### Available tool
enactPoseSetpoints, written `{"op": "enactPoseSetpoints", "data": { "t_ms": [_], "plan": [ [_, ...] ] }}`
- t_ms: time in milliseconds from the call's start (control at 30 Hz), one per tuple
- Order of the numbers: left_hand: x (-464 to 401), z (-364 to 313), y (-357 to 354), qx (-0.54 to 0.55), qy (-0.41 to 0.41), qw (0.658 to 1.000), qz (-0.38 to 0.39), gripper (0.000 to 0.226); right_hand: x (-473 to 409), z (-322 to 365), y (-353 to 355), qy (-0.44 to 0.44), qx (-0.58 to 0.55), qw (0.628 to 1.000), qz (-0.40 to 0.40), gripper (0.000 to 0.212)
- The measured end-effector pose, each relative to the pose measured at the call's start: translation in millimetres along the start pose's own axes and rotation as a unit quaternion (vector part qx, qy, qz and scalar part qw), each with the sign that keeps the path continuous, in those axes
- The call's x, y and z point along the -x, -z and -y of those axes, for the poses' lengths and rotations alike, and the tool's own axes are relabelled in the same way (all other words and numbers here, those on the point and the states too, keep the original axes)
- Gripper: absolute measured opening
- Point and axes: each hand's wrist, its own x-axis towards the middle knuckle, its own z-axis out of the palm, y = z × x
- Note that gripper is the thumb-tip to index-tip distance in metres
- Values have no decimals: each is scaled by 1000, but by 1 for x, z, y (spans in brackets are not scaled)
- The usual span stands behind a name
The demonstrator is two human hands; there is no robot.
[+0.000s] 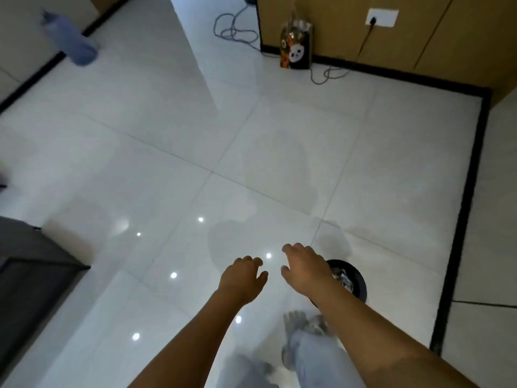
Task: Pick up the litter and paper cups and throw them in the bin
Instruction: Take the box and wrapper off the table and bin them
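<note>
A single wide-angle view looks from the person's head, forward and steeply down onto the glossy white tiled floor (251,152). Both bare forearms reach in from the near edge, so the left hand (242,278) and right hand (303,266) sit close under the lens at lower centre. The round black bin (359,281) lies near, just right of them. The far brown wood-panelled wall (419,37) fills the top right, bent by the lens.

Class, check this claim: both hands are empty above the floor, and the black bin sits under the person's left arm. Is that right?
Not quite. The head view shows the black bin under the right arm. The left hand and right hand are indeed empty above the floor.
</note>
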Motion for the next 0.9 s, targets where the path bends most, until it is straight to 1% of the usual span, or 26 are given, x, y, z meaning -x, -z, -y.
{"op": "enactPoseSetpoints", "data": {
  "t_ms": [100, 233, 467, 567, 667, 833, 900],
  "plan": [
    [37, 44, 8, 42, 42, 998, -28, 44, 5, 52, -10, 44, 38, 998, 10, 39],
    [89, 111, 10, 82, 89, 991, -53, 45, 18, 130, -42, 95, 77, 992, 18, 39],
    [201, 248, -7, 145, 181, 968, -93, 46, 46, 280, -119, 199, 151, 967, 45, 41],
    [256, 304, -18, 177, 233, 949, -115, 45, 59, 342, -150, 248, 188, 948, 63, 42],
    [311, 355, -29, 225, 288, 920, -140, 45, 73, 407, -178, 307, 210, 924, 89, 44],
    [372, 416, -37, 281, 364, 871, -170, 46, 84, 494, -211, 379, 247, 884, 118, 45],
    [386, 436, -36, 294, 387, 856, -176, 45, 83, 521, -220, 394, 259, 872, 131, 45]
  ]
}}
